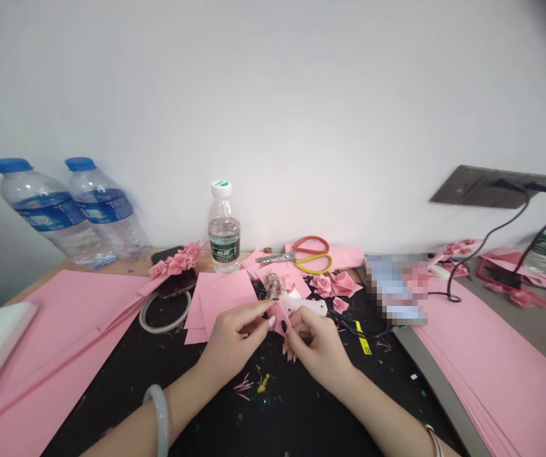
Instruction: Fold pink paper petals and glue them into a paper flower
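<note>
Pinching one small pink paper piece (279, 315) between the hands: left hand (234, 339) and right hand (318, 346), fingertips of both closed narrowly on it, low over the black desk (301, 419).
Bottles, three: outer blue-capped bottle (49, 212) and inner blue-capped bottle (108, 212), far beyond left hand; white-capped bottle (224, 230), straight beyond it. Contents not discernible.
Scissors (301, 257), one pair, beyond right hand.
Paper piece: pale pink, folded, pointed.
Folded pink flowers (337, 284), several, just beyond right hand.

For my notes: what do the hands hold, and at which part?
A small pink paper piece, pinched by fingertips: left hand at its left edge, right hand at its right edge.
</note>
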Tool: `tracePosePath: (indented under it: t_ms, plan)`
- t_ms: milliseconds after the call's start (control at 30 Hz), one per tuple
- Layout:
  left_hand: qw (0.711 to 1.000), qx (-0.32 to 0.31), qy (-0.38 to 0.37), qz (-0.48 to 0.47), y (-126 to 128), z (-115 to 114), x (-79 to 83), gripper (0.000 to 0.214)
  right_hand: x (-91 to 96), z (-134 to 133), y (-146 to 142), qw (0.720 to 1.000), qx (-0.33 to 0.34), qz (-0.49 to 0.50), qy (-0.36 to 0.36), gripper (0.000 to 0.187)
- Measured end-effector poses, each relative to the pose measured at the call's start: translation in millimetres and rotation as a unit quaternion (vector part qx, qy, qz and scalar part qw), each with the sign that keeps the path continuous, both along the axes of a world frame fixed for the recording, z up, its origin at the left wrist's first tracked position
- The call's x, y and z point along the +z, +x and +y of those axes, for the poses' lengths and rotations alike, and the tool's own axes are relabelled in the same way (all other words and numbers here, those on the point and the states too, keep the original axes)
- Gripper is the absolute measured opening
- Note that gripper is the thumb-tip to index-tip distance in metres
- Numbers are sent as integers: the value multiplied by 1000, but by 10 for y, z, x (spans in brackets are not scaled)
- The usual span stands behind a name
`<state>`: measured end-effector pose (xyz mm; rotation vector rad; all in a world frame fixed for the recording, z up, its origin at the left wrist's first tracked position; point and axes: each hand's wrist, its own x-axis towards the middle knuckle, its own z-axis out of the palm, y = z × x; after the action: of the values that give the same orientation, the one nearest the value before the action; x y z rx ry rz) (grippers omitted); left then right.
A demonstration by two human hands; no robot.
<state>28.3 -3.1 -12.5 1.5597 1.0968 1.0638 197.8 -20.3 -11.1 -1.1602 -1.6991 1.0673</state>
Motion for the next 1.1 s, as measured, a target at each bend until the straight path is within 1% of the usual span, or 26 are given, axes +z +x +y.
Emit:
tracePosePath:
  t_ms: [133,267,400,500,700,800,933,1033,1100]
  plan:
    - [1000,-4,8,0,-7,-4,-17,35,-6,-3,7,1000,0,0,2,20]
    - [999,-6,20,28,-18,-6,-11,36,-12,-15,9,1000,5,-13,12,19]
    - [998,14,22,57,-12,-15,25,35,-9,-31,-1,999,17,-39,20,16]
    - [999,20,4,47,0,-19,45,34,5,-40,-6,998,30,-51,22,15]
    - [998,-2,-49,28,-1,7,47,35,41,-66,1,996,44,-62,36,15]
    - [999,6,-43,30,-11,13,40,34,46,-72,-1,996,49,-61,34,14]
    - [999,17,-17,34,-20,14,17,34,41,-56,-10,997,41,-57,30,11]
    - [1000,14,-5,24,-12,15,6,33,29,-36,-14,999,39,-29,7,10]
    - [1000,-3,-11,-2,-5,14,12,34,14,-24,-10,999,31,2,-10,13]
